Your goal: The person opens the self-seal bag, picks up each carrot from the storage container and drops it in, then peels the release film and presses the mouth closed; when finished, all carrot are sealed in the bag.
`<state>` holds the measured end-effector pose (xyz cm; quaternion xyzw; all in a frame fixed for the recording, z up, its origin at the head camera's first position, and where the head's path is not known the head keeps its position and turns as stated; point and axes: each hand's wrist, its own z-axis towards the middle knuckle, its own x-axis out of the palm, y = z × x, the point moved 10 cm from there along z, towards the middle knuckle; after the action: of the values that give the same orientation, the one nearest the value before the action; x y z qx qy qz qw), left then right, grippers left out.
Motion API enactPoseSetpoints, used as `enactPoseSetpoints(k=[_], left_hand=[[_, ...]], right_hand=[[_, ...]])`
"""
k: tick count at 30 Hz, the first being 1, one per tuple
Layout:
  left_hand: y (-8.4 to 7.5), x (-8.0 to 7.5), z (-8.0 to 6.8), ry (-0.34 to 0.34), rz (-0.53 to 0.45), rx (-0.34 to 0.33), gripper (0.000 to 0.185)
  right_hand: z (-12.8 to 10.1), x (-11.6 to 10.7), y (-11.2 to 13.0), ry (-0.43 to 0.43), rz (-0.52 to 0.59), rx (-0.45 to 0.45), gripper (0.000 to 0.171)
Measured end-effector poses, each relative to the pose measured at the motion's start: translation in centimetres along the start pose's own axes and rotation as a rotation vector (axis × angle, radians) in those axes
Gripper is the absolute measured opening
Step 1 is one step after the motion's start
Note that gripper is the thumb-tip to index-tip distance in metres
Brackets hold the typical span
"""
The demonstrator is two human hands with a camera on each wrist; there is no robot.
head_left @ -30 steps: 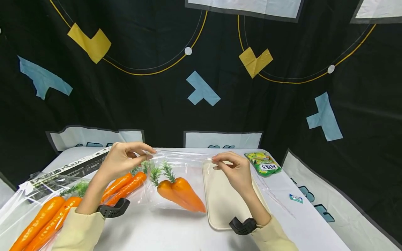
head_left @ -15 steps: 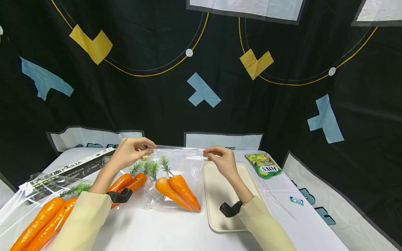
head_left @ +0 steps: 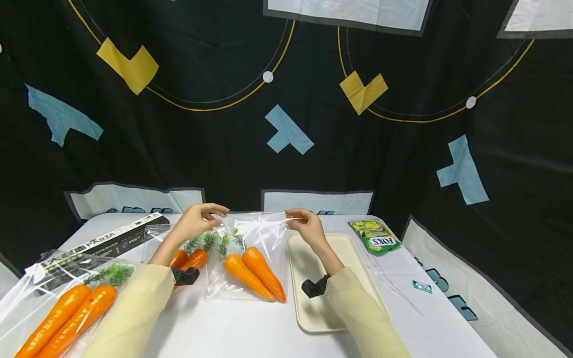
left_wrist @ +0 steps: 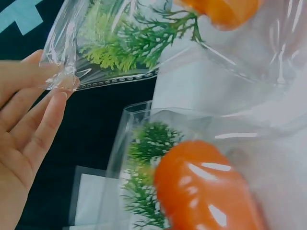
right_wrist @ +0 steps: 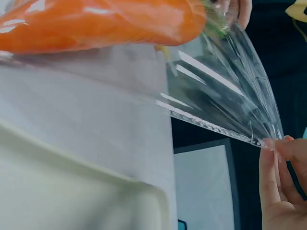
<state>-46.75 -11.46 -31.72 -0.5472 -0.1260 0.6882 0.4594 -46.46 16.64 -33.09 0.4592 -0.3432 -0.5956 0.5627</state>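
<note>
A clear plastic bag (head_left: 215,283) hangs between both hands at the middle of the table, with two orange carrots (head_left: 256,274) and their green tops inside. My left hand (head_left: 200,220) pinches the bag's upper left corner between thumb and fingers, as the left wrist view also shows. At the upper right corner, my right hand (head_left: 309,227) pinches the film; the right wrist view shows thumb and fingertip meeting on it. The bag's lower end reaches down to the white table or just above it; I cannot tell which.
Another bag of carrots (head_left: 73,318) lies at the front left, and more carrots (head_left: 197,259) sit behind the left wrist. A long black-and-white box (head_left: 130,236) lies back left. A cream tray (head_left: 313,318) is under the right arm. A green FOX'S packet (head_left: 375,235) lies at the back right.
Both hands have come closer together, the right moving left and the left moving right, still holding the bag's top. The carrots inside have spread apart and now point down to the right.
</note>
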Motion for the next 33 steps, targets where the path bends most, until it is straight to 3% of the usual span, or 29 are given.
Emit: enactPoseSetpoints(k=[6,14,20,33], left_hand=[[1.2,1.3,0.1,0.024,0.044,-0.019,0.037],[2.1,2.1,0.2,0.000,0.075,-0.006,0.034],[2.7,2.8,0.3,0.038,0.084,-0.037,0.033],[3.7,4.2,0.2,0.111,0.077,-0.095,0.044]], right_hand=[[0.4,0.2,-2.7,-0.062,-0.090,0.037,0.026],[0.6,0.6,-4.4,-0.052,-0.133,0.090,0.022],[0.8,1.1,-5.6,-0.028,-0.137,0.134,0.021],[0.3,1.8,-6.8,0.003,-0.282,0.145,0.029]])
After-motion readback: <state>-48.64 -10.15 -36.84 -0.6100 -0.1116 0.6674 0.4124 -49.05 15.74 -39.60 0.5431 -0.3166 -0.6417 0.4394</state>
